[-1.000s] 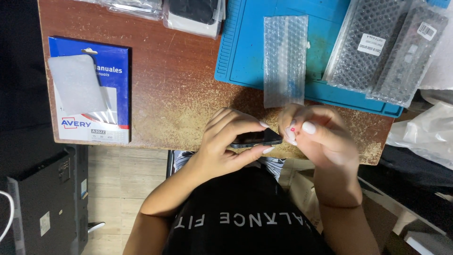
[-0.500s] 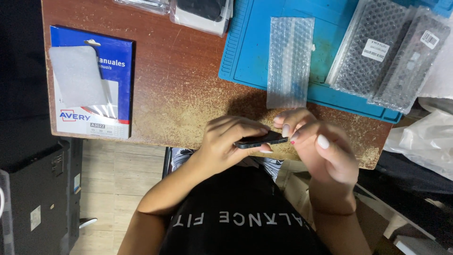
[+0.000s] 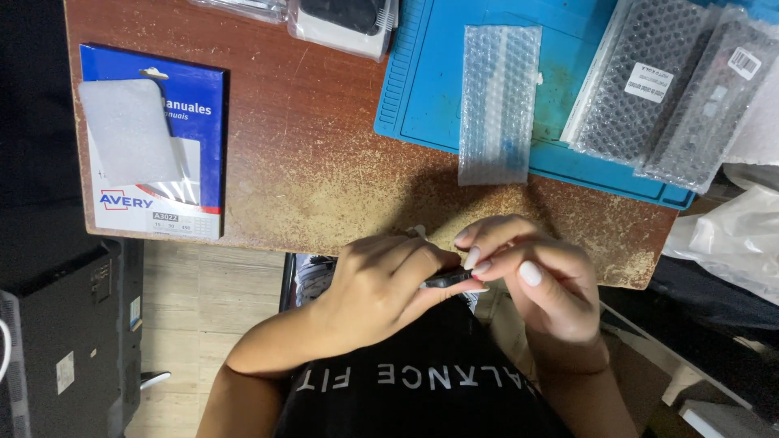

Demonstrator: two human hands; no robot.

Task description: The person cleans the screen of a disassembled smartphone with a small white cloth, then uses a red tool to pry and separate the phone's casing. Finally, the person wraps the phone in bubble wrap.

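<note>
- Over the near edge of the table (image 3: 324, 186), close to the body, both hands met on a small dark part (image 3: 445, 281), flat and slim, only a sliver of it visible between the fingers.
- Left hand (image 3: 381, 284) was curled around the part from the left, fingers folded over the top and thumb seemingly below; a closed grasp, and it hid most of the piece.
- Right hand (image 3: 535, 280) pinched at the part's right end, forefinger and thumb tips nearly together and touching it, the other fingers loosely bent and holding nothing.
- Whether the right fingertips gripped the end itself or some film or tab on it could not be told.
- Judging from this, fine picking work at the end was in hand. Done well, it would want the left hand as a steady clamp, wrists braced against the table edge, and the nails working with light, short pulls rather than twisting the piece.
- Dropping was the likely risk, since the part hung over the lap, not over the table.
- Farther back lay a bubble sleeve (image 3: 497, 101), half on the blue mat (image 3: 422, 89), well apart from the hands.
- More bubble-wrapped packs (image 3: 665, 93) rested at the right, a blue label pack (image 3: 154, 138) at the left.
</note>
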